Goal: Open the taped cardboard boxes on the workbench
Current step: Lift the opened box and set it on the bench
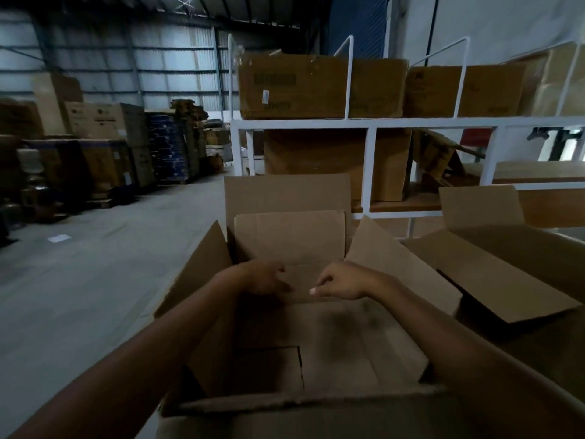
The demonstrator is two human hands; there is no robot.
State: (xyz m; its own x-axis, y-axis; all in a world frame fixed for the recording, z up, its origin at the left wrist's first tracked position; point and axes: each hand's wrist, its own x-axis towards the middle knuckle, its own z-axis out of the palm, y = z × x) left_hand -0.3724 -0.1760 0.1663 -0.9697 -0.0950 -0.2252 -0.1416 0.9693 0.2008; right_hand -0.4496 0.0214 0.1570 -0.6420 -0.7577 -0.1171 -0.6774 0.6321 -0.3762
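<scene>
Open box: a cardboard box fills the lower middle of the frame, right under the camera, with its top undone.
Flaps: the far flap stands upright, the left flap and right flap lean outward, and the near flap lies along the bottom edge of the frame.
Inside the box: a bare cardboard floor with a seam between the bottom flaps, and a lighter inner panel standing against the far wall.
Left hand: the left hand reaches in to the far wall, fingers curled against the cardboard; too blurred to tell whether it grips anything.
Right hand: the right hand is just beside the left one at the same wall, fingers bent downward and the thumb tip pointing toward the left hand; I cannot tell whether it pinches anything.
Second box: another open box sits at the right, touching the first box's right flap; its inside is hidden.
Rack: a white metal rack stands behind, in the upper right.
On the rack: two closed boxes on top, and a taller box on the shelf below.
Left background: stacked cartons in the upper left.
Floor: a grey concrete floor with a sheet of paper lying on it.
</scene>
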